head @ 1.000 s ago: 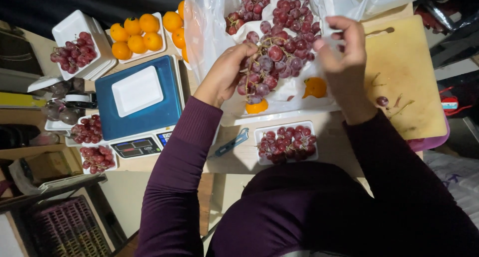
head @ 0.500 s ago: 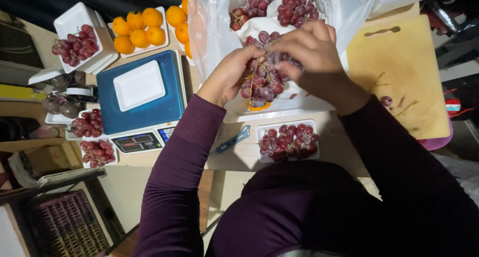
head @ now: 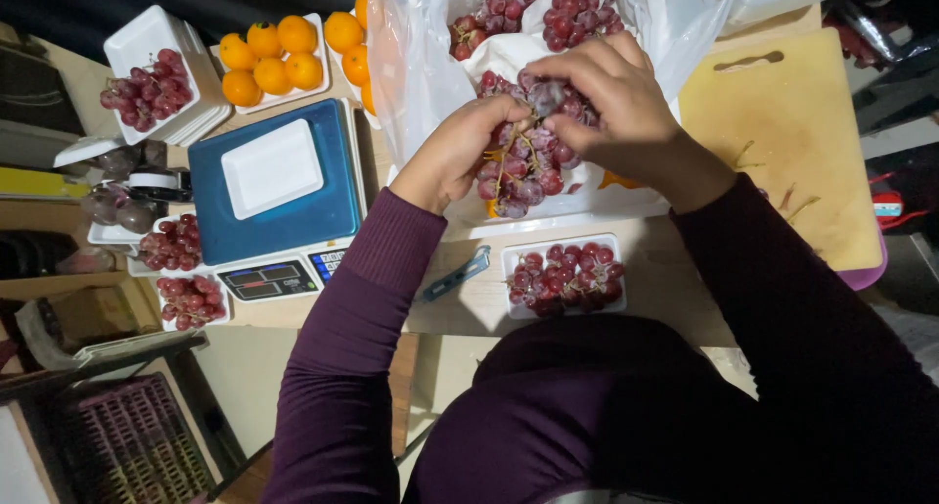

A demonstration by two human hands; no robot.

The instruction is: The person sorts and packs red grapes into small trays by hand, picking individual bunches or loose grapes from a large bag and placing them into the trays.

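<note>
A wooden table (head: 675, 279) is seen from above in the head view, with dark surroundings beyond its far edge and a floor below at the left, where a purple crate (head: 127, 445) stands.

A white plastic bag (head: 421, 64) is spread open at the table's far side, with red grapes lying inside it. A grape bunch (head: 523, 157) is held up over the bag between both hands. The left hand (head: 455, 152) is curled against the bunch's left side, its fingers closed on the stems. The right hand (head: 606, 103) is laid over the top of the bunch, its fingertips pinching 1 grape at the upper middle. Both arms are covered by dark purple sleeves.

Just near of the bag, a white tray (head: 564, 274) filled with grapes is set on the table, and a small blue tool (head: 457, 273) lies beside it to the left. A blue scale (head: 274, 186) with an empty white tray on its platform is placed at the left. Behind it, oranges (head: 269, 59) are packed in trays, and a stack of white trays topped with grapes (head: 147, 78) stands at the far left. 2 more grape trays (head: 181, 269) are set left of the scale. A wooden board (head: 792, 142) lies at the right.
</note>
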